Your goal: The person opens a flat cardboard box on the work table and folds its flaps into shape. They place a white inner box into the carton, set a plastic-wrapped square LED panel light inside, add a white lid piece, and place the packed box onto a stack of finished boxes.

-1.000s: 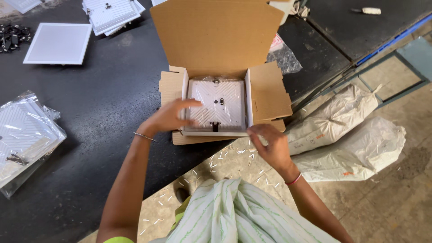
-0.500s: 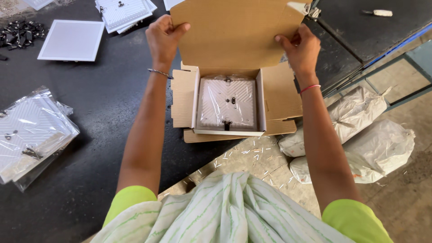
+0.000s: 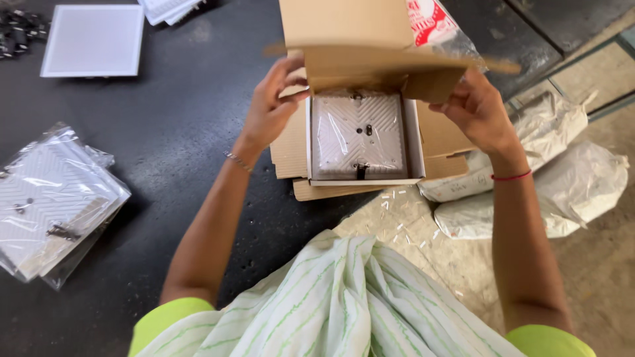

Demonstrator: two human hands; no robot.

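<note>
Both arms are stretched forward from the shoulders, bare below short yellow-green sleeves, and are angled inward so that the hands are brought near each other. The left hand (image 3: pixel 270 106) is raised with the wrist bent back slightly; its fingers are curled upward and its thumb is pointed toward the right, closed in a light grip. A thin metal bangle is worn at the left wrist. The right hand (image 3: pixel 477 109) is held at about the same height, palm turned inward, fingers bent and pinched shut. A red thread is tied around the right wrist.
</note>
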